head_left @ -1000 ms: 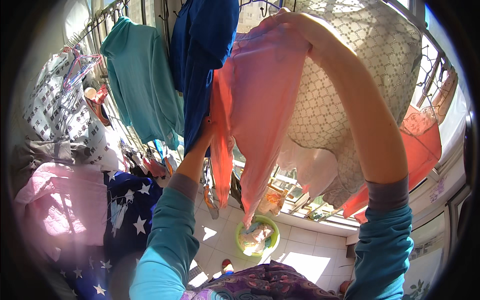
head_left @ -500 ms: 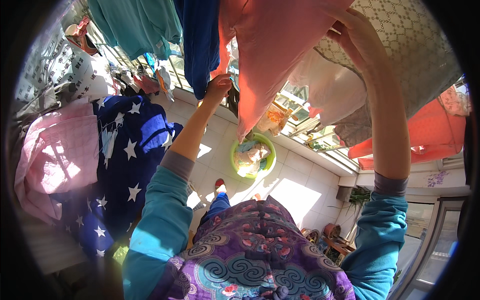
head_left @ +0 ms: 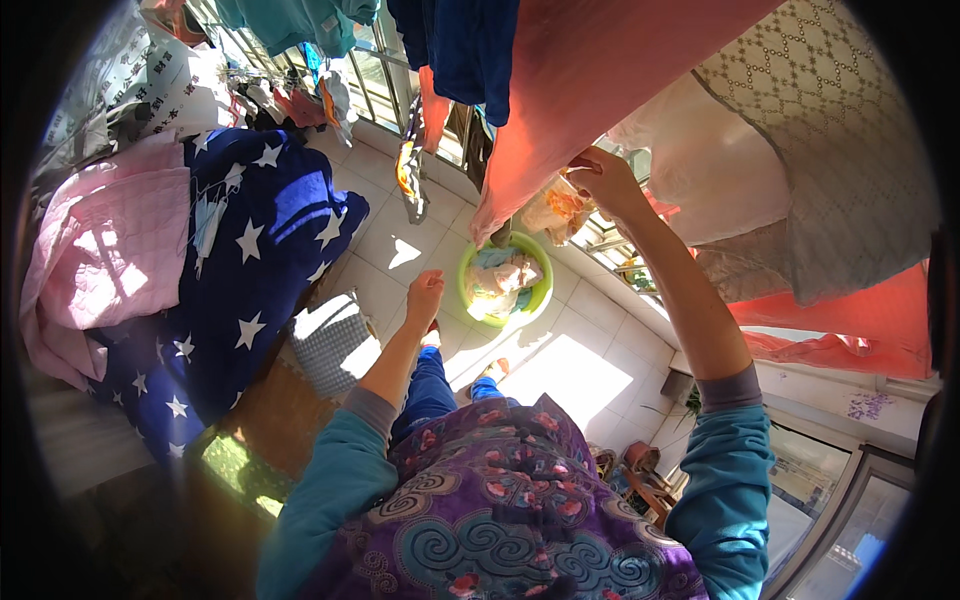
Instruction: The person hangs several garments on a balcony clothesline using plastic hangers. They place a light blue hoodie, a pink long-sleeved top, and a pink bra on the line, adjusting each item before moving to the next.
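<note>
A large coral-pink cloth (head_left: 590, 80) hangs from above and narrows to a low corner over the basin. My right hand (head_left: 610, 185) is at its right edge, thumb and fingers pinched on the fabric. Lower and to the left, my left hand (head_left: 425, 295) is in the air with its fingers curled closed; nothing shows in it. Below the cloth's corner, a lime-green basin (head_left: 545, 292) stands on the tiled floor with crumpled light-coloured laundry (head_left: 497, 280) inside.
Dark blue garments (head_left: 465, 50), a teal garment (head_left: 300, 20) and a patterned pale curtain (head_left: 850, 130) hang around me. At left lie a navy star-print cover (head_left: 265, 215) and a pink quilted cloth (head_left: 130, 240). A checked cushion (head_left: 335, 345) is beside my legs; flowerpots (head_left: 640, 458) stand at lower right.
My left hand has come down and away from the hanging clothes. The right hand has slid lower along the coral cloth's edge. My view has shifted, and the cloth sits further right.
</note>
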`<state>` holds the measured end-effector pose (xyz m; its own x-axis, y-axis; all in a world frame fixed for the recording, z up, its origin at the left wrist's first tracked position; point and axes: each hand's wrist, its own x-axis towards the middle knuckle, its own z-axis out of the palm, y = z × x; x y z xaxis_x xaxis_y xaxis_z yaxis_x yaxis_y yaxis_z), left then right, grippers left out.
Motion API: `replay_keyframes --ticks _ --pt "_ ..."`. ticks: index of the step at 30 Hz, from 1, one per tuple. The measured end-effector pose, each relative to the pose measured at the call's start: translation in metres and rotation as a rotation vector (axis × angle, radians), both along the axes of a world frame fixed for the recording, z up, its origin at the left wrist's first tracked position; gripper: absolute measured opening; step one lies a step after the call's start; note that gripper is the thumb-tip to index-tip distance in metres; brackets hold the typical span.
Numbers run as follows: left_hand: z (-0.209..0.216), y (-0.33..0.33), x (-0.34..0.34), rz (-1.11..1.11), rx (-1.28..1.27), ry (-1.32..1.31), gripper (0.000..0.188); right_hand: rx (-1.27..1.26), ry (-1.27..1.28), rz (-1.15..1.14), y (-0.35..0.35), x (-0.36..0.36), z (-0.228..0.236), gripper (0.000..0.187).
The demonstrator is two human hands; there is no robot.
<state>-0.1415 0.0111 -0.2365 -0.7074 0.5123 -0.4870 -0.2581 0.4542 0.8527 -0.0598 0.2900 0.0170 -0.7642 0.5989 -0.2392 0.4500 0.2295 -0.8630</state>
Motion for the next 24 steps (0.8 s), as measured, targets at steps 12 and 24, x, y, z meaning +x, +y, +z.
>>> replay_keyframes --ticks 12,24 --pt "-0.050 -0.144 0.082 0.237 -0.017 -0.205 0.019 0.143 -0.479 -0.102 0.073 -0.063 -0.322 0.024" --pt "-0.064 -0.168 0.079 0.256 -0.052 -0.264 0.018 0.321 -0.540 0.023 0.083 -0.055 -0.392 0.028"
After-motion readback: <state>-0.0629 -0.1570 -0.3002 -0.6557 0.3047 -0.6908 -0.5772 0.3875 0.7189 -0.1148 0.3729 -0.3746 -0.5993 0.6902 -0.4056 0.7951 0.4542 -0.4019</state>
